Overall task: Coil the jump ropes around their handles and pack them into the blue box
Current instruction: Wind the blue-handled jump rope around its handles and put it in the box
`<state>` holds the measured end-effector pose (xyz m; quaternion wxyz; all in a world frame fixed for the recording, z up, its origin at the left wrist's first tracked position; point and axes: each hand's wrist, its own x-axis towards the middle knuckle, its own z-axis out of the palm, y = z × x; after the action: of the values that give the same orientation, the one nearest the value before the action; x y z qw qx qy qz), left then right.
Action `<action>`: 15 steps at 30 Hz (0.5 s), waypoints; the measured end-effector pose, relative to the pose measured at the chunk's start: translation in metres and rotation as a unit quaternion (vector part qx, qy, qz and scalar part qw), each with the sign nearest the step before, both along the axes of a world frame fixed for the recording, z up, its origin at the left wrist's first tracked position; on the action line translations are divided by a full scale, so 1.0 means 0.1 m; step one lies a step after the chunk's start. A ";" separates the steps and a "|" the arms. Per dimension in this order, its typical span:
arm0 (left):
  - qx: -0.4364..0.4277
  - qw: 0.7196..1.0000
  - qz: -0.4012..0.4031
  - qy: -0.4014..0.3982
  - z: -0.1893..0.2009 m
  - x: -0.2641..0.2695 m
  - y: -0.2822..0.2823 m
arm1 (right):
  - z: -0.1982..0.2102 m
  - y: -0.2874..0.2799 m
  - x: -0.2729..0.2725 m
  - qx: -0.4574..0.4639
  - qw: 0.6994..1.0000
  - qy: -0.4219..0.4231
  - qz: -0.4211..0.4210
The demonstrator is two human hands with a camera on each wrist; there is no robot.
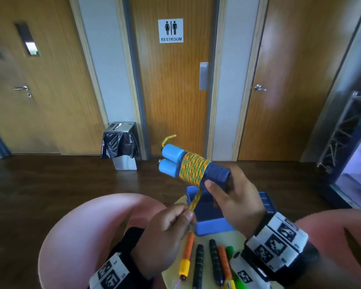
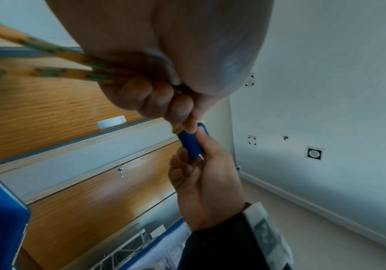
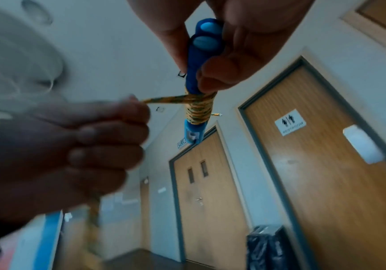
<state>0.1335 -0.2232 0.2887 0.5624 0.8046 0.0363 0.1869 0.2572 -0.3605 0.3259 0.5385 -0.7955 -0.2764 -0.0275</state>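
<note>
Gripping the 2 paired blue handles (image 1: pixel 193 168) — long axis pointing up-left, away — right hand (image 1: pixel 236 200); left hand (image 1: pixel 167 232) below pinches the rope tail (image 1: pixel 195 200) taut

Two blue jump rope handles (image 1: pixel 193 166), held side by side w/ light blue ends toward upper left of the head view, sat mid-frame, tilted, dark blue ends lower right. Orange-and-green rope (image 1: pixel 192 170) was coiled tightly round their middle; a doubled strand ran down-left from the coil, and a short rope end (image 1: pixel 168 139) curled above the light blue tips. Blue box (image 1: pixel 211 215), open, lay below in lower centre. More handles (image 1: pixel 200 261), orange, black & green, lay at bottom centre.
</note>
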 end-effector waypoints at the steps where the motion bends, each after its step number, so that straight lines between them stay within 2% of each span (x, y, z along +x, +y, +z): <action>1: 0.055 0.998 -0.011 -0.001 0.02 -0.03 0.05 | -0.02 -0.02 0.00 -0.058 0.997 -0.045 -0.015; 4: 0.225 0.974 -0.036 0.015 0.05 -0.06 0.27 | -0.04 -0.07 -0.07 -0.163 0.977 -0.134 -0.008; 6: 0.345 0.937 -0.039 0.031 0.06 -0.03 0.44 | -0.07 -0.07 -0.11 -0.238 0.958 -0.161 0.016; 8: 0.424 0.903 -0.055 0.029 0.11 0.03 0.56 | -0.07 -0.06 -0.12 -0.305 0.939 -0.155 0.039; 11: 0.490 0.867 -0.088 0.002 0.25 0.11 0.68 | -0.06 -0.02 -0.11 -0.366 0.921 -0.090 0.096; 15: 0.455 0.877 -0.157 -0.005 0.29 0.21 0.83 | -0.03 0.03 -0.07 -0.367 0.909 0.017 0.197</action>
<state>0.1546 -0.1400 0.3178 0.1567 0.9660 -0.1824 0.0954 0.2499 -0.3571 0.3224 0.2074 -0.8669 -0.4087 0.1959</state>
